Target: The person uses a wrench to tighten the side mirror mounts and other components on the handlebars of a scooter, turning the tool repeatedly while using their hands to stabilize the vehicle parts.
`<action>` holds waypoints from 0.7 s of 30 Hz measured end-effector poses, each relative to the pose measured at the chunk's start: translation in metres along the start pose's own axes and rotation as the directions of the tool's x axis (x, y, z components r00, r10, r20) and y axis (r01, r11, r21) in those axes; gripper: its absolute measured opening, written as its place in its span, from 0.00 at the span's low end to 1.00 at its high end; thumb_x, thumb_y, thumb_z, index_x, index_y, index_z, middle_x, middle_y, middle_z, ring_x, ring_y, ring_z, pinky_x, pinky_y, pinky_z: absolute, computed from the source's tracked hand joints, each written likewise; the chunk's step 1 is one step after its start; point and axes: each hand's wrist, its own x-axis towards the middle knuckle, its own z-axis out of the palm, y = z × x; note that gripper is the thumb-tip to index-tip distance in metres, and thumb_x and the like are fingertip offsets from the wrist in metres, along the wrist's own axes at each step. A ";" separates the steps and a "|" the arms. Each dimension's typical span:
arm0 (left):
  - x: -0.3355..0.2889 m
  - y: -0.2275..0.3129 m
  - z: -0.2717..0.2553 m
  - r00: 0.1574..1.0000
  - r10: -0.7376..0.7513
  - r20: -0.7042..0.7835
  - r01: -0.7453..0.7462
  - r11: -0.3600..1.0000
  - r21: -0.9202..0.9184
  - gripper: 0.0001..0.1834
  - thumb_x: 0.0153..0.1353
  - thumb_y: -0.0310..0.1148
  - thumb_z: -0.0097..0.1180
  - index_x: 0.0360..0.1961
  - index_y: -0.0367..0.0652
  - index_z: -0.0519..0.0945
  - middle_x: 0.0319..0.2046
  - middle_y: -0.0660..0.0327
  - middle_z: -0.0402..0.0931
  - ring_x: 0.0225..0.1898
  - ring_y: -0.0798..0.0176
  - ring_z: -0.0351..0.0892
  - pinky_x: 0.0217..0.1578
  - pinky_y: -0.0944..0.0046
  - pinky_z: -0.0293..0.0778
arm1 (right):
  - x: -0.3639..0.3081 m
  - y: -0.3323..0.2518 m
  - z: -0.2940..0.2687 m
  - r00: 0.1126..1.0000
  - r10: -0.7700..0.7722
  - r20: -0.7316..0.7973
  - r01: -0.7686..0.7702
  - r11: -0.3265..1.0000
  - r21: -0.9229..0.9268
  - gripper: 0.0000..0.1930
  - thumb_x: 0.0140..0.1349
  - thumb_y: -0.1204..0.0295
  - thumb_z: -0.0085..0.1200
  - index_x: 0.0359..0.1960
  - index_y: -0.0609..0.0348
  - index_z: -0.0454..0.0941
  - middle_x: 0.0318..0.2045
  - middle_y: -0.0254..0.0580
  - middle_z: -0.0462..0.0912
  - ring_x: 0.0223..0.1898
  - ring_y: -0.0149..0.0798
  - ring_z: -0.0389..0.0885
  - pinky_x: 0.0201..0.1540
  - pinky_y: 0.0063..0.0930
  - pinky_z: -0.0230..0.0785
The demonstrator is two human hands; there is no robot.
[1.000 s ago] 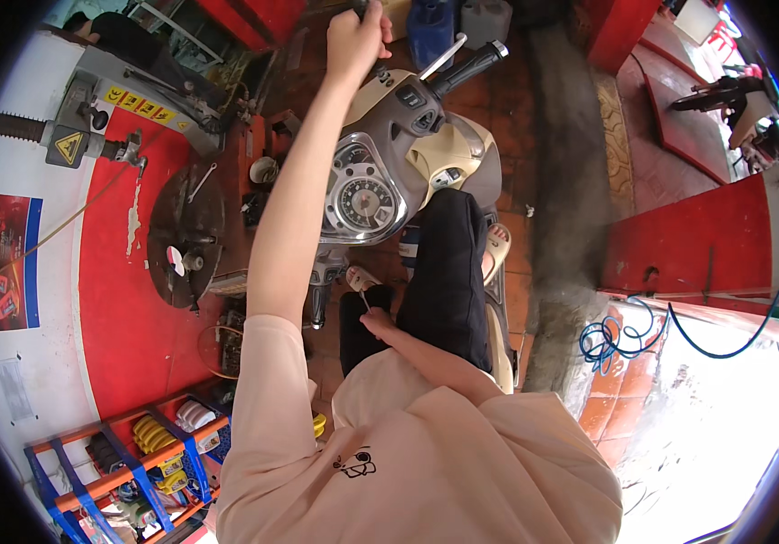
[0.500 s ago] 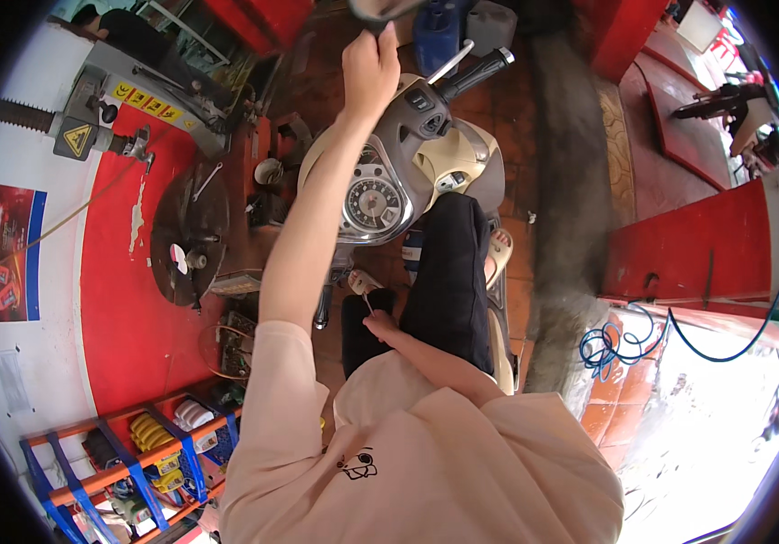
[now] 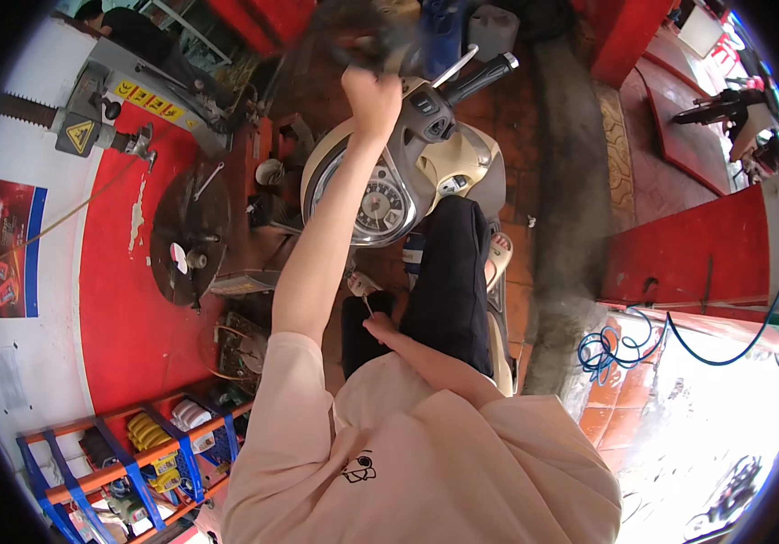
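My left arm stretches forward across a cream scooter [image 3: 462,150], past its round instrument dial [image 3: 379,207]. At its end, my left hand [image 3: 373,107] is closed near the handlebar. A dark object [image 3: 380,50], smeared by motion, shows just beyond its knuckles; its kind and the grip are unclear. Low by my dark trouser leg, my right hand [image 3: 379,327] is closed around a thin rod-like tool [image 3: 369,306], whose tip points forward. The black handlebar grip [image 3: 480,80] and silver lever [image 3: 456,65] lie to the right of my left hand, untouched.
Blue and grey jugs [image 3: 491,34] stand beyond the scooter. On the left are a tyre-changing machine [image 3: 188,227] with a wrench [image 3: 209,180] on it, and a blue-and-orange rack [image 3: 140,467]. A coiled blue hose [image 3: 600,352] hangs at right. Another person [image 3: 136,36] is at far left.
My left hand has come slightly back toward me, and the dark object beyond it has become blurred. The right hand keeps its hold on the thin tool, nearly still.
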 end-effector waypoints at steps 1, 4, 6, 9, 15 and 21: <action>0.012 -0.007 -0.003 0.995 0.097 0.036 -0.101 0.984 0.143 0.20 0.69 0.35 0.46 0.22 0.32 0.76 0.19 0.54 0.77 0.25 0.56 0.81 0.31 0.60 0.73 | -0.001 -0.003 0.001 1.000 0.019 0.019 -0.019 1.000 -0.011 0.18 0.59 0.61 0.48 0.35 0.67 0.78 0.28 0.54 0.83 0.23 0.49 0.83 0.28 0.41 0.75; 0.045 0.007 0.008 0.958 -0.137 0.253 0.067 0.962 0.264 0.20 0.68 0.38 0.48 0.24 0.32 0.77 0.17 0.53 0.78 0.22 0.58 0.82 0.25 0.58 0.74 | 0.013 0.003 -0.001 0.999 0.044 0.011 -0.045 0.999 0.021 0.16 0.60 0.61 0.49 0.35 0.63 0.76 0.25 0.48 0.79 0.21 0.44 0.80 0.24 0.38 0.72; 0.065 -0.010 0.004 0.805 -0.465 0.368 0.471 0.878 0.080 0.20 0.69 0.39 0.49 0.25 0.34 0.77 0.14 0.59 0.74 0.18 0.61 0.80 0.24 0.62 0.75 | 0.014 0.005 0.006 0.999 0.044 0.014 -0.044 0.998 0.041 0.13 0.60 0.60 0.51 0.35 0.59 0.74 0.22 0.41 0.76 0.18 0.39 0.76 0.19 0.34 0.68; 0.075 -0.047 -0.012 0.584 -0.725 0.365 0.787 0.394 -0.475 0.17 0.71 0.40 0.48 0.29 0.38 0.73 0.18 0.62 0.67 0.16 0.62 0.70 0.29 0.54 0.79 | 0.009 -0.005 0.005 0.999 0.015 0.048 -0.015 1.000 0.005 0.13 0.60 0.61 0.51 0.35 0.58 0.74 0.22 0.41 0.76 0.18 0.38 0.76 0.17 0.32 0.67; 0.003 -0.017 -0.001 0.918 -0.364 -0.157 0.246 0.833 -0.496 0.19 0.73 0.39 0.44 0.27 0.38 0.72 0.22 0.60 0.73 0.27 0.61 0.76 0.42 0.57 0.76 | 0.019 -0.002 0.003 0.997 0.073 0.005 -0.073 0.994 0.082 0.11 0.60 0.63 0.51 0.31 0.57 0.75 0.20 0.39 0.75 0.15 0.36 0.75 0.15 0.32 0.64; 0.035 -0.015 -0.001 0.970 0.078 0.230 -0.171 0.891 0.421 0.21 0.69 0.39 0.47 0.26 0.34 0.82 0.18 0.49 0.79 0.23 0.52 0.82 0.29 0.54 0.75 | 0.010 0.005 0.007 0.999 0.044 0.027 -0.046 0.998 0.047 0.11 0.59 0.62 0.52 0.30 0.58 0.74 0.19 0.39 0.74 0.15 0.37 0.74 0.16 0.33 0.66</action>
